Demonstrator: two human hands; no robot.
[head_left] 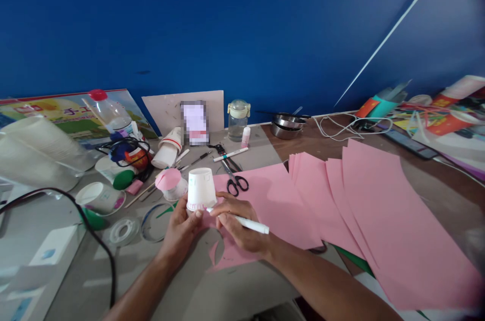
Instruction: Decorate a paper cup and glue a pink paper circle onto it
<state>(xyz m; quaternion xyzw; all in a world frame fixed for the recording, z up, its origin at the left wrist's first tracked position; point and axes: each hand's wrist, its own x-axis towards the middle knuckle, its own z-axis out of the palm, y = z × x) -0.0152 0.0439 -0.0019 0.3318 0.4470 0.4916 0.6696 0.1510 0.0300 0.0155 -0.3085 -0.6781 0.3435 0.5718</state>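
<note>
A white paper cup (200,187) stands upside down in my left hand (182,227), whose thumb and fingers hold it near the rim. Small pink marks run along the cup's lower edge. My right hand (240,222) is closed round a white marker (252,224), its tip at the right side of the cup's rim. Beneath and beyond my hands lies pink paper (273,200) with a curved cut-out at its near edge. Black-handled scissors (238,184) rest on the paper's far edge. Left of the held cup is another white cup with a pink top (170,179).
A phone (196,123) leans on a board at the back, beside a glass jar (238,120). Pink sheets (394,220) fan out at the right. Tape rolls (123,230), a cup (99,197) and a black cable (108,250) lie at the left. Metal bowls (287,126) stand behind.
</note>
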